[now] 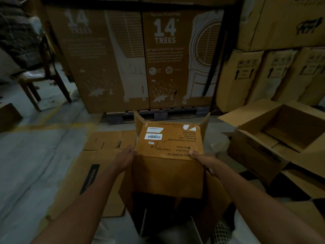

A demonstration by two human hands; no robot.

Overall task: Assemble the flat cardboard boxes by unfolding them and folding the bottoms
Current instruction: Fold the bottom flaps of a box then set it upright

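Head view: both hands (pixel 125 156) (pixel 204 160) on unfolded cardboard box (pixel 168 161).

Your left hand (pixel 125 156) and right hand (pixel 202 159) hold a brown box (pixel 168 155) by its sides. Flat boxes (pixel 98 155) lie on the floor (pixel 35 155). An open box (pixel 274 138) sits nearby.

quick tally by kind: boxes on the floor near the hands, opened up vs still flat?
Opened-up boxes: 2, the box in hand and the open box on the right.
Flat boxes: 1 patch on the floor; separate sheets unclear.
Total: 3
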